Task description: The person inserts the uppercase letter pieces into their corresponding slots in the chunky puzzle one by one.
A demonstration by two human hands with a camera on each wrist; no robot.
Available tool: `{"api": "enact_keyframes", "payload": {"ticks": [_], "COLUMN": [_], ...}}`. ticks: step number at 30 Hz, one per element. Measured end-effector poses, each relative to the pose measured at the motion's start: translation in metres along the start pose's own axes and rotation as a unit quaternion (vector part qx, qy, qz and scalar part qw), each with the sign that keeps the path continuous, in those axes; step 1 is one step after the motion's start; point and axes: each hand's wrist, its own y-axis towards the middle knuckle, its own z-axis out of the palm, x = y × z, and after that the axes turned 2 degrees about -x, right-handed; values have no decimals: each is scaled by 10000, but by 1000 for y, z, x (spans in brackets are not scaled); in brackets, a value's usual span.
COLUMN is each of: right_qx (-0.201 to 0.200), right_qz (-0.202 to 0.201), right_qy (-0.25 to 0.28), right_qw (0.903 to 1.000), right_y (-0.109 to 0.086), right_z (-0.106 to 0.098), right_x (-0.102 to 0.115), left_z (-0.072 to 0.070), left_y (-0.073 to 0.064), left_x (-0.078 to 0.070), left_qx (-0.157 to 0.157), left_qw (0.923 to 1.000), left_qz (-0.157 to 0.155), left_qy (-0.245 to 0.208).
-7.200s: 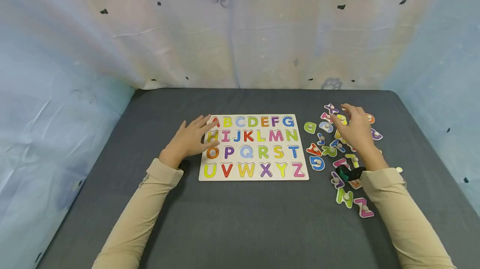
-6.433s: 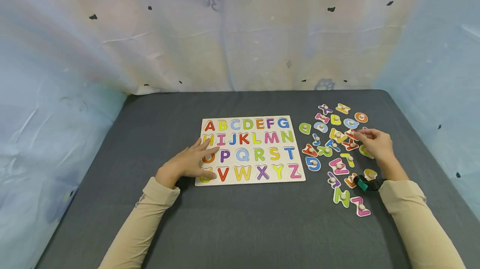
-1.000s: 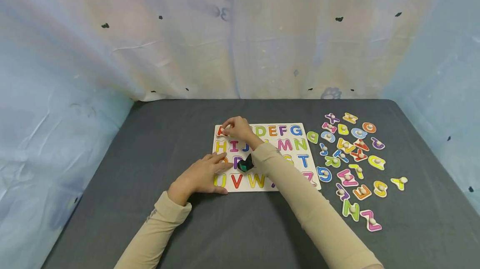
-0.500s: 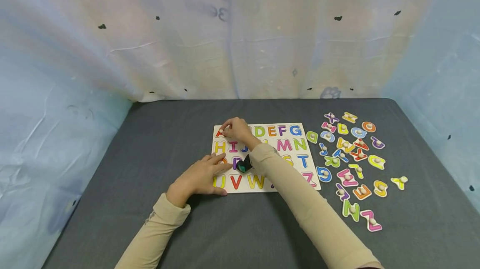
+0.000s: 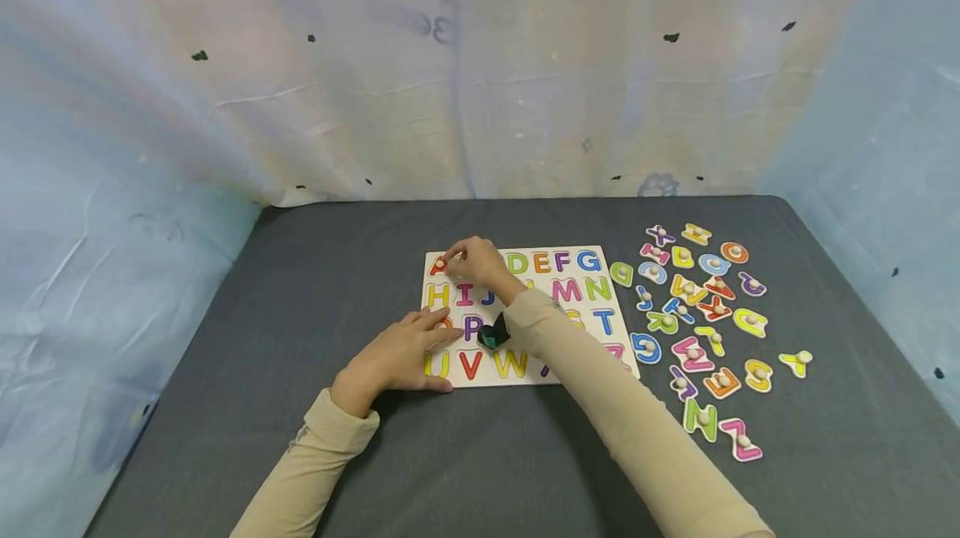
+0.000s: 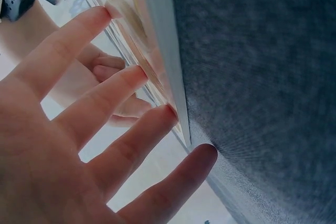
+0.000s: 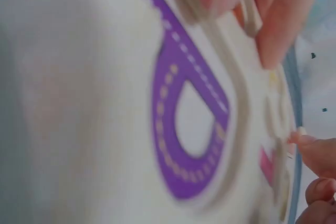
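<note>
Resting the left hand [image 5: 397,352] on the board [image 5: 486,381], spread wide (presumably against sliding). Pinching the A [image 5: 437,266] by its knob [image 7: 301,131] with the right hand [image 5: 480,261], likely for finer aim.

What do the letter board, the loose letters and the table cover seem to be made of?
Letter board: probably wood or fibreboard, painted or printed, given its pale, straight-cut edge and coloured letters.
Loose letters: likely similar, with coloured faces, pale rims and wood-toned knobs.
Table cover: dark grey, matte cloth, by its fine texture up close; fibre unclear.
</note>
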Motion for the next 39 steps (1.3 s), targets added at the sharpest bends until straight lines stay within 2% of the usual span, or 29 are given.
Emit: {"api": "enact_keyframes", "payload": {"ticks": [5, 8, 13, 18, 23, 30, 35, 39], "right_qx": [-156, -274, -540, -831, -1039, -1369, -1517, -1650], "right_qz": [-82, -27, 225, 637, 999, 1251, 1350, 1576], "right_qy": [398, 718, 1027, 1276, 1345, 1257, 1225, 1133], "right_qw": [9991, 9970, 9930, 9863, 9804, 9746, 9715, 9670], "right_y": [-12, -17, -25, -38, -50, -68, -83, -95], "right_z": [-19, -30, -55, -85, -112, -149, -170, -182], "right_x": [-6, -18, -45, -74, -106, -143, -163, -173], "left_z": [-1, -1, 0, 0, 1, 3, 4, 3], "left_y": [-2, -2, -1, -1, -1, 0, 0, 0], "left_x": [-1, 0, 1, 2, 3, 2, 1, 0], "left_qx": [-11, -4, -3, -47, -52, -39, -55, -87], "left_qw": [9999, 9998, 9995, 9997, 9997, 9998, 9998, 9998], "left_qz": [-126, -200, -276, -218, -185, -167, -159, -134], "left_qy": [-59, -91, -122, -115, -120, -95, -105, -134]}}
